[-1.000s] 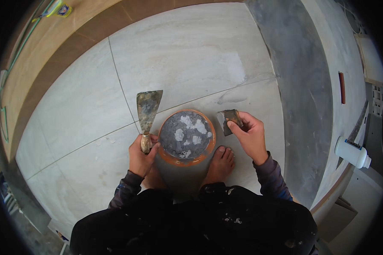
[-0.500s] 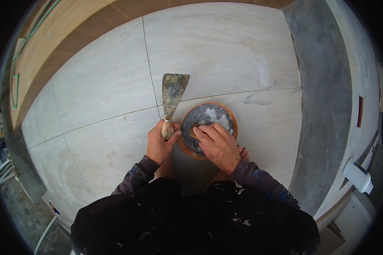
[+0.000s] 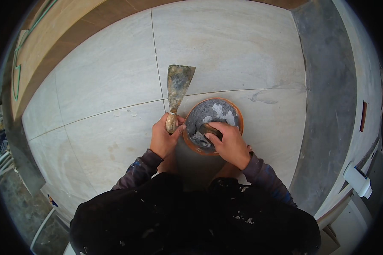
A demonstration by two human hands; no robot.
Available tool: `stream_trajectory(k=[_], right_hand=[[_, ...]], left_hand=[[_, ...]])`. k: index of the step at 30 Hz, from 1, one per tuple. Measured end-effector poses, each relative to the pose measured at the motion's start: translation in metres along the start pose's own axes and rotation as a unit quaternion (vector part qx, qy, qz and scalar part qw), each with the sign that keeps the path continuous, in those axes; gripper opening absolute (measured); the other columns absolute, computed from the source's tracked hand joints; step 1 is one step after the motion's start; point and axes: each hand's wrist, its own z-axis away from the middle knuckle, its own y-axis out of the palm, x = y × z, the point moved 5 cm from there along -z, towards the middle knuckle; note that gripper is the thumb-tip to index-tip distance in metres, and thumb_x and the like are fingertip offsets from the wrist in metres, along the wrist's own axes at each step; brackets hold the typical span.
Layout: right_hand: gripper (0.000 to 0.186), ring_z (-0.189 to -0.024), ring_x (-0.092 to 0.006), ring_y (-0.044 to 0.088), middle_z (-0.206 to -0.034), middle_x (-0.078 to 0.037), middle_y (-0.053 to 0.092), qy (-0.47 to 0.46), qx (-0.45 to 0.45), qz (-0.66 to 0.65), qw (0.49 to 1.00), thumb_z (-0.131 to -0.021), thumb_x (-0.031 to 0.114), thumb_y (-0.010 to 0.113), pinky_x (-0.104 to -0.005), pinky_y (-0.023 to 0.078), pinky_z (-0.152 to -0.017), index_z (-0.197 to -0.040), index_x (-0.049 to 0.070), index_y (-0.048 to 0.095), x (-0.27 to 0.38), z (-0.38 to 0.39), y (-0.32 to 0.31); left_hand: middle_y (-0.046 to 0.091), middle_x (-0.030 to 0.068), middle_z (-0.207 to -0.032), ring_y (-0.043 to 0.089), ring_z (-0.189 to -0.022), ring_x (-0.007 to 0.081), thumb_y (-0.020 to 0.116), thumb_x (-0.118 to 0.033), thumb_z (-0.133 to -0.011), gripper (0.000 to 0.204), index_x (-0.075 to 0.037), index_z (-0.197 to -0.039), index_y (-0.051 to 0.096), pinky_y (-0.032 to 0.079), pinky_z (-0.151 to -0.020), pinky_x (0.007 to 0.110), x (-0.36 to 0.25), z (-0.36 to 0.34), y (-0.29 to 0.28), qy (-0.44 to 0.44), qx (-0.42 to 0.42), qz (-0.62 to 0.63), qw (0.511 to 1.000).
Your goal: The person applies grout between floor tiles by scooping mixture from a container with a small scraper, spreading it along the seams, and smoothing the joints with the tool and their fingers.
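My left hand (image 3: pixel 162 140) is closed around the worn handle of a wide putty knife (image 3: pixel 179 87), whose stained blade points away from me. The thumb of that hand lies by the left rim of an orange-rimmed bucket (image 3: pixel 241 117). Grey paste (image 3: pixel 200 111) with paler patches coats the inside of the bucket. My right hand (image 3: pixel 233 146) reaches in over the right rim and grips a small brown, block-like tool (image 3: pixel 212 131), its lower end at the paste. My fingers hide part of that tool, so its exact kind does not show.
Large pale tiles (image 3: pixel 106 85) cover the floor, with thin dark joints between them. A grey strip (image 3: pixel 330 85) and a wall run along the right. At the lower right lies a white plastic bottle (image 3: pixel 356 179). A brown ledge (image 3: pixel 72 46) borders the far left.
The bucket has tipped, showing more of its dark side. My right hand has turned, and more of the brown tool shows. The putty knife stays in my left hand, slightly shifted in view.
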Motion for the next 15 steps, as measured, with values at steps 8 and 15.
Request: stream_trajectory(k=[8,15], right_hand=[[0.028,-0.094,-0.0078,0.067,-0.105,-0.006,0.077,0.131,-0.014,-0.201,0.971,-0.099,0.003,0.072,-0.0265,0.055,-0.083,-0.124,-0.006,0.068,-0.042,0.032,-0.031],[0.026,-0.096,-0.0085,0.067,-0.108,-0.006,0.075,0.155,-0.1,-0.354,0.917,-0.099,0.006,0.072,-0.027,0.055,-0.082,-0.122,-0.004,0.069,-0.058,0.041,-0.078]], left_hand=[[0.07,0.0052,-0.104,0.067,-0.091,0.0113,0.075,0.002,-0.094,0.023,0.0,-0.113,0.063,0.057,-0.079,0.028,-0.01,-0.011,0.034,0.008,0.062,-0.035,0.997],[0.076,0.01,-0.11,0.072,-0.101,0.0173,0.076,0.003,-0.088,0.03,-0.001,-0.117,0.067,0.057,-0.089,0.032,-0.034,-0.008,0.046,0.049,0.023,-0.082,0.995]])
